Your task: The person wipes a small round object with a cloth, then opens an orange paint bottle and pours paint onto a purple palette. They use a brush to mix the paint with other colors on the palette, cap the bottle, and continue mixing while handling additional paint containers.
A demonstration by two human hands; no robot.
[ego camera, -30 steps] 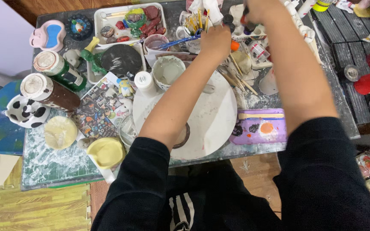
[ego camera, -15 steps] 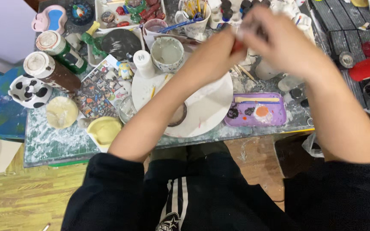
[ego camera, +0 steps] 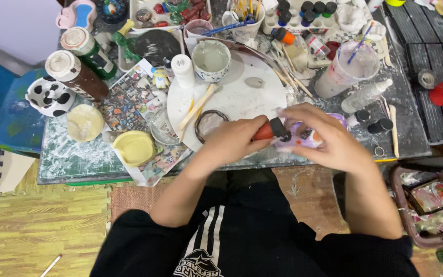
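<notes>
Cluttered craft bench (ego camera: 67, 159), round white board (ego camera: 242, 97) at its middle. At the near edge, left hand (ego camera: 229, 141) grips an orange paint tube (ego camera: 264, 132); right hand (ego camera: 329, 138) pinches its black cap (ego camera: 278, 127), apparently unscrewing. Next comes a steady twist.

Both forearms reach forward and converge; the left hand (ego camera: 232, 141) is curled closed, the right hand (ego camera: 329, 136) cupped, fingertips meeting.

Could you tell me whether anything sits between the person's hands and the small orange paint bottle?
Nothing does. The left hand already grips the orange paint bottle by its body, and the right hand has its fingertips at the black cap, above the purple palette at the table's near edge.
</notes>
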